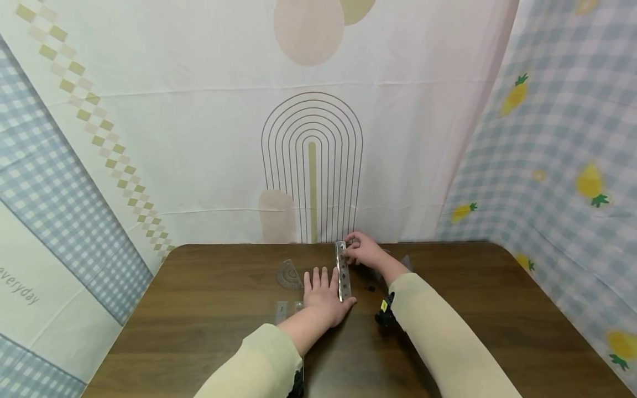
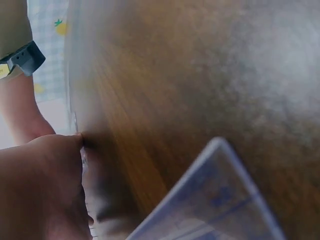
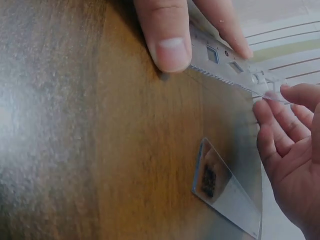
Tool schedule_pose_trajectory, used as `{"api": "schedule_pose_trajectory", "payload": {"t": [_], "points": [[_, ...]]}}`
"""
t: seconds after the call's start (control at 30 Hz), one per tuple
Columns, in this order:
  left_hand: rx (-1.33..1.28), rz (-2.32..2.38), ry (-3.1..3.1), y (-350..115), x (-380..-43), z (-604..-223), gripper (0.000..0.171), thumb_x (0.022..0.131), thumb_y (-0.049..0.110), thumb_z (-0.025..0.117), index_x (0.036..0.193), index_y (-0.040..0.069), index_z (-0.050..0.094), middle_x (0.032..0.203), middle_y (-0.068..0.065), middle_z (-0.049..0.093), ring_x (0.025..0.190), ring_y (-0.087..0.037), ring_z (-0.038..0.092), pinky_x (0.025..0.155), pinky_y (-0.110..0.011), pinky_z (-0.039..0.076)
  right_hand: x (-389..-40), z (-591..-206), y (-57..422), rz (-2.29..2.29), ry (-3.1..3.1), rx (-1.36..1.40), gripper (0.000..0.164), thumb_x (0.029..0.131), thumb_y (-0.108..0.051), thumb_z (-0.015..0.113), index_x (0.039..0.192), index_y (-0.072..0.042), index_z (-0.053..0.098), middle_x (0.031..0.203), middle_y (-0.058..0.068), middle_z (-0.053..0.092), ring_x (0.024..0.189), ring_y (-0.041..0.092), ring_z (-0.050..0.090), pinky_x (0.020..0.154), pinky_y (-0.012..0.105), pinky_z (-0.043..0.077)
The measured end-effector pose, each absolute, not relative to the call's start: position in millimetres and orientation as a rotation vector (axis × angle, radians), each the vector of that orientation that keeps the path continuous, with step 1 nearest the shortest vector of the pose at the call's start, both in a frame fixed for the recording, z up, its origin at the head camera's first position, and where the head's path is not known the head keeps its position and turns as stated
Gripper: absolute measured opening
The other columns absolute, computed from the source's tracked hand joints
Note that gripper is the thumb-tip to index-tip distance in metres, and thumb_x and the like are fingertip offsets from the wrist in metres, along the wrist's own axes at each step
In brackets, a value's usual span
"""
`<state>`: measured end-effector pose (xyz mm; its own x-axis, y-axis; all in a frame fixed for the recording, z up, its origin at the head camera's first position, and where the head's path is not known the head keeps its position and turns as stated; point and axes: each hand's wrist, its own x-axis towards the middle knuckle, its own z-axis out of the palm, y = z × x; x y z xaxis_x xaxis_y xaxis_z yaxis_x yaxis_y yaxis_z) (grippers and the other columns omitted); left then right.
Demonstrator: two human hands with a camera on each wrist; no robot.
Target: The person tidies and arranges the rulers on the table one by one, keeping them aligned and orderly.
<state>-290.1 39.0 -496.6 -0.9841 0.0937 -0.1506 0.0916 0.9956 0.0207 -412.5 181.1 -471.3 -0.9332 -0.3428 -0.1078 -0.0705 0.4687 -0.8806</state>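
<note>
A clear plastic ruler (image 1: 343,271) with cut-out shapes and a wavy edge points away from me near the middle of the table. My left hand (image 1: 323,296) rests palm down beside it, fingers straight and spread, with the ruler between index finger and thumb. At the ruler's far end, my right hand (image 1: 363,251) pinches it between thumb and fingers. The right wrist view shows that pinch on the ruler (image 3: 225,62) by the right hand (image 3: 295,135), with the left thumb tip near the edge.
Left of the left hand lie a clear protractor (image 1: 288,275) and a clear strip (image 1: 281,310). A clear triangular piece (image 3: 232,197) lies near the right hand. In the left wrist view, a clear corner with blue marks (image 2: 215,195) shows close up. Behind the wooden table (image 1: 199,309) hangs a patterned cloth (image 1: 199,155).
</note>
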Motion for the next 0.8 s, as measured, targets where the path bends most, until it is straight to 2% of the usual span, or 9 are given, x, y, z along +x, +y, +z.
{"api": "schedule_pose_trajectory", "payload": {"t": [0.2, 0.43, 0.8], "points": [[0.136, 0.031, 2.993, 40, -289, -492, 0.095, 0.09, 0.078, 0.037, 0.161, 0.02, 0.013, 0.164, -0.012, 0.018, 0.151, -0.035, 0.009, 0.118, -0.057, 0.002, -410, -474, 183, -1.577, 2.331, -0.341, 0.042, 0.099, -0.004, 0.058, 0.138, -0.002, 0.044, 0.103, 0.016, 0.067, 0.076, 0.021, 0.066, 0.069, 0.037, 0.058], [0.133, 0.073, 2.983, 38, -287, -490, 0.096, 0.09, 0.078, 0.037, 0.161, 0.019, 0.012, 0.164, -0.012, 0.017, 0.151, -0.035, 0.008, 0.118, -0.057, 0.001, -407, -477, 182, -1.625, 2.304, -0.303, 0.052, 0.097, -0.007, 0.064, 0.146, -0.009, 0.047, 0.109, 0.016, 0.069, 0.079, 0.021, 0.068, 0.069, 0.037, 0.059], [0.137, 0.077, 2.977, 39, -288, -491, 0.095, 0.091, 0.077, 0.036, 0.161, 0.018, 0.011, 0.165, -0.013, 0.016, 0.151, -0.035, 0.007, 0.118, -0.056, 0.001, -403, -483, 183, -1.688, 2.266, -0.25, 0.052, 0.101, -0.008, 0.057, 0.151, -0.014, 0.044, 0.115, 0.015, 0.068, 0.083, 0.019, 0.066, 0.072, 0.034, 0.059]]}}
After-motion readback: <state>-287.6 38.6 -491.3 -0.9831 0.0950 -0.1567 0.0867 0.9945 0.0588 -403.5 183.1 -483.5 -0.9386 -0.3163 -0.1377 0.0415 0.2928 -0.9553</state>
